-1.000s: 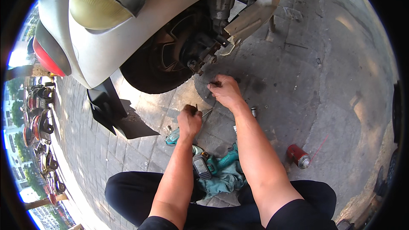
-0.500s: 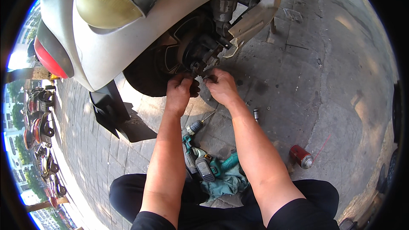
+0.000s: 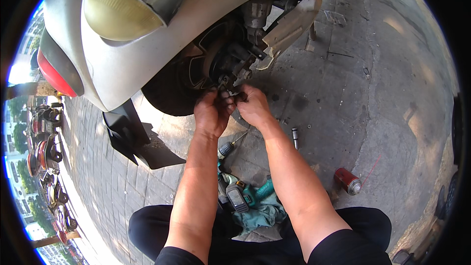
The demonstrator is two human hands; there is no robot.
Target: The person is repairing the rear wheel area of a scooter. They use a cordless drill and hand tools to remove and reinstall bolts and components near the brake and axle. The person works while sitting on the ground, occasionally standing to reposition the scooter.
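Observation:
Both hands meet just below the dark hub (image 3: 228,66) of a scooter's wheel (image 3: 167,91). My left hand (image 3: 212,114) is closed, its fingers curled under a small dark metal piece whose kind I cannot make out. Close beside it, my right hand (image 3: 254,107) pinches at the same spot, thumb and finger pressed together. The fingers mostly hide what they grip. The fingertips look blackened. Above them is the scooter's silver-white body panel (image 3: 132,64), with a yellowed lamp (image 3: 117,12) and a red lamp (image 3: 55,73).
A teal cordless drill (image 3: 226,148) and another teal power tool (image 3: 250,194) lie on a green cloth (image 3: 262,213) between my knees. To the right are a metal socket (image 3: 295,137) and a red spray can (image 3: 348,180). A black mudguard (image 3: 130,130) hangs at left.
My left hand has moved slightly right and down, turning so its fingers curl inward closer to the right hand. My right hand has shifted slightly down.

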